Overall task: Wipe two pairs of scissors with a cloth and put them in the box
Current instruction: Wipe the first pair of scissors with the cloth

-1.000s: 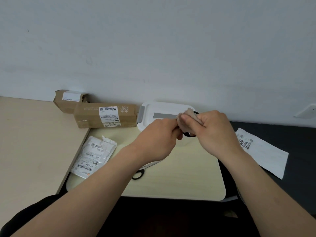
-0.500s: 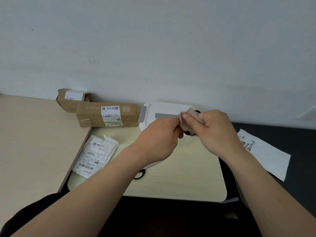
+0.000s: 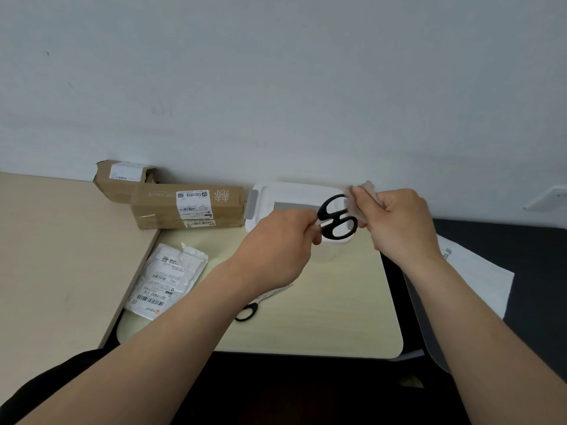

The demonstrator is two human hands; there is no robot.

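While your left hand curls its fingers round the blade end of the black-handled steel scissors, the two handle loops stick out to the right, held in the air in front of the white plastic box with a grey side latch. Blades hidden inside your fist; cannot tell whether they are together or apart. Your right hand is closed on a crumpled beige cloth, which bunches out above the thumb; its edge appears to touch the upper handle loop. Box sits at the far edge of the pale wooden board, against the wall. Second pair of black-handled scissors lies flat on the board, part of it covered by your left forearm, one loop and the blade tip showing. Long brown cardboard carton with a white label stands just left of the box, a smaller torn brown carton behind it. White plastic mailing pouch with barcodes lies at the board's left edge. White printed sheet rests on the dark surface to the right.
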